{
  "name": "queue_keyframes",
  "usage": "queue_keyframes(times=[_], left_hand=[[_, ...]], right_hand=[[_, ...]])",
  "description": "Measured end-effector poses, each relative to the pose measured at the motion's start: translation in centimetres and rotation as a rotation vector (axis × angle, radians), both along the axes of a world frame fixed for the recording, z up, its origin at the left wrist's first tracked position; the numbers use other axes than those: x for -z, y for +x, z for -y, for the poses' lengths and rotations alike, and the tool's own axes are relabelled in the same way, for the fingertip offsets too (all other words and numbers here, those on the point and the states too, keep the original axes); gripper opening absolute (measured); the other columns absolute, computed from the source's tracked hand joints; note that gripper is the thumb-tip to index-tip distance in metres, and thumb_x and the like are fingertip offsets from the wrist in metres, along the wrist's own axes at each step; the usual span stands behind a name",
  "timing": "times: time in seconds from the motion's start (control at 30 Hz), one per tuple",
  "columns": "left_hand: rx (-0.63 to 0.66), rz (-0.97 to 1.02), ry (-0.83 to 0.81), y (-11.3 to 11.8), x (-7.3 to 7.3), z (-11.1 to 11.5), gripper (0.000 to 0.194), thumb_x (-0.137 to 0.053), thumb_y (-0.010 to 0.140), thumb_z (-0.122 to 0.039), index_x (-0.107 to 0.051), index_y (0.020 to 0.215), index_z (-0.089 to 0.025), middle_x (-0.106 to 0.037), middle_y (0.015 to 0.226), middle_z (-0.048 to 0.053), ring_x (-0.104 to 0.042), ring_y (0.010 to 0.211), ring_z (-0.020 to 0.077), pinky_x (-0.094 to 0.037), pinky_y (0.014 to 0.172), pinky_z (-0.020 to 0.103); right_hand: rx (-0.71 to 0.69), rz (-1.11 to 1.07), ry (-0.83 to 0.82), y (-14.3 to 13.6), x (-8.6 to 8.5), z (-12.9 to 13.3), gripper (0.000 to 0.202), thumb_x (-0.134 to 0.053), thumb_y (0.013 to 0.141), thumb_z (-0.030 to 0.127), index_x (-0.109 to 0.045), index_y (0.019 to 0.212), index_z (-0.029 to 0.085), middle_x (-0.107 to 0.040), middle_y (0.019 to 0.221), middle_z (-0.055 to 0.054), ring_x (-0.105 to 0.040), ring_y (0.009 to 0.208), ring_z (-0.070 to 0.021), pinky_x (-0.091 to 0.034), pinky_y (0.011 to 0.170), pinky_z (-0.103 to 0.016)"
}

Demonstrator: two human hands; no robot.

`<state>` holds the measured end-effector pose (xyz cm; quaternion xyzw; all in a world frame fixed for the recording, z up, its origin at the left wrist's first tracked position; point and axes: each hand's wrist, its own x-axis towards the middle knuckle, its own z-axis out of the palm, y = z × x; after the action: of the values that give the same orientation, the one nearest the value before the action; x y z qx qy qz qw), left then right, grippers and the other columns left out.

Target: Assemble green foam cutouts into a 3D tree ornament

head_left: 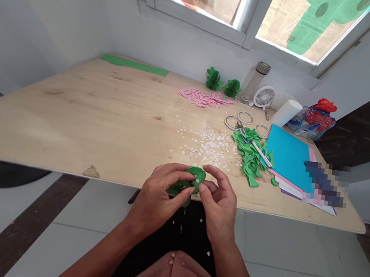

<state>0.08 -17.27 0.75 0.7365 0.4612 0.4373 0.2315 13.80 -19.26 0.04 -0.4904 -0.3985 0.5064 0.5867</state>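
Both hands work at the table's near edge: left hand [157, 196] and right hand [219, 202] pinch 1 green paper piece [189, 181] between closed fingertips; it looks light, floppy, tearable, best gripped at its edges.

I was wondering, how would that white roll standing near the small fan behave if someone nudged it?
The white roll leans rather than standing square, so a nudge would probably tip it. Being round, it would likely roll along the table, perhaps toward the fan. It looks like paper, so probably light and easy to dent.
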Motion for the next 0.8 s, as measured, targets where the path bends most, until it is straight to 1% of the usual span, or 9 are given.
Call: queue_keyframes(times=[0.07,0.1,0.17,0.23,0.3,0.37,0.57,0.7,0.8], left_hand=[[-0.028,0.003,-0.01,-0.04,0.05,-0.05,0.013,-0.06,0.08,-0.024,-0.068,0.09,-0.023,-0.069,0.1,0.006,-0.063,0.1,0.0228,-0.051,0.087,0.039],[-0.038,0.004,-0.013,-0.08,0.08,-0.09,0.013,-0.059,0.08,-0.024,-0.068,0.09,-0.022,-0.069,0.101,0.006,-0.063,0.1,0.023,-0.051,0.087,0.039],[-0.051,0.004,-0.011,-0.13,0.11,-0.15,0.013,-0.059,0.08,-0.023,-0.068,0.09,-0.022,-0.068,0.101,0.006,-0.063,0.1,0.0231,-0.05,0.087,0.039],[-0.055,0.003,-0.003,-0.12,0.09,-0.15,0.012,-0.059,0.081,-0.023,-0.067,0.09,-0.022,-0.068,0.101,0.006,-0.063,0.1,0.0232,-0.05,0.087,0.039],[-0.047,0.001,0.007,-0.05,0.04,-0.08,0.013,-0.059,0.081,-0.022,-0.067,0.09,-0.023,-0.069,0.101,0.006,-0.063,0.1,0.0229,-0.051,0.086,0.039],[-0.035,-0.004,0.024,0.07,0.01,0.0,0.013,-0.058,0.082,-0.021,-0.067,0.091,-0.023,-0.069,0.1,0.006,-0.063,0.098,0.0225,-0.05,0.086,0.039],[-0.029,-0.024,0.096,0.37,0.01,0.04,0.01,-0.057,0.083,-0.02,-0.064,0.089,-0.021,-0.069,0.094,0.004,-0.064,0.094,0.021,-0.048,0.086,0.04],[-0.036,-0.042,0.14,0.45,0.05,0.0,0.009,-0.056,0.083,-0.018,-0.063,0.088,-0.022,-0.069,0.091,0.004,-0.063,0.094,0.0209,-0.047,0.087,0.04],[-0.041,-0.057,0.162,0.47,0.17,-0.01,0.009,-0.056,0.083,-0.018,-0.062,0.089,-0.022,-0.069,0.093,0.004,-0.063,0.096,0.0211,-0.046,0.087,0.04]], right_hand=[[0.058,0.066,0.026,-0.07,0.21,0.05,0.039,-0.064,0.077,0.023,-0.053,0.114,0.022,-0.067,0.099,-0.005,-0.065,0.085,-0.0162,-0.052,0.071,-0.027],[0.086,0.107,0.04,-0.09,0.29,0.11,0.037,-0.063,0.078,0.023,-0.053,0.113,0.022,-0.066,0.096,-0.005,-0.064,0.084,-0.0162,-0.052,0.072,-0.028],[0.134,0.213,0.072,-0.1,0.38,0.24,0.027,-0.061,0.079,0.023,-0.056,0.105,0.021,-0.065,0.088,-0.003,-0.062,0.082,-0.0157,-0.05,0.072,-0.027],[0.145,0.336,0.11,-0.1,0.38,0.34,0.015,-0.059,0.08,0.024,-0.059,0.094,0.02,-0.063,0.084,-0.002,-0.06,0.08,-0.015,-0.048,0.072,-0.027],[0.111,0.426,0.138,-0.13,0.31,0.35,0.01,-0.059,0.08,0.023,-0.061,0.088,0.019,-0.063,0.083,-0.002,-0.058,0.078,-0.0145,-0.047,0.072,-0.026],[0.081,0.462,0.139,-0.18,0.21,0.29,0.009,-0.057,0.08,0.022,-0.062,0.087,0.019,-0.063,0.08,-0.001,-0.057,0.075,-0.014,-0.047,0.072,-0.026],[0.111,0.518,0.129,-0.31,0.0,0.15,0.007,-0.055,0.081,0.021,-0.061,0.08,0.018,-0.063,0.072,0.0,-0.058,0.069,-0.0133,-0.047,0.066,-0.024],[0.126,0.558,0.156,-0.32,-0.09,0.32,0.007,-0.055,0.08,0.021,-0.061,0.08,0.019,-0.064,0.072,0.0,-0.059,0.068,-0.0141,-0.048,0.065,-0.024],[0.132,0.611,0.191,-0.26,-0.04,0.46,0.009,-0.055,0.079,0.021,-0.063,0.083,0.019,-0.066,0.075,-0.001,-0.06,0.07,-0.0152,-0.049,0.066,-0.025]])
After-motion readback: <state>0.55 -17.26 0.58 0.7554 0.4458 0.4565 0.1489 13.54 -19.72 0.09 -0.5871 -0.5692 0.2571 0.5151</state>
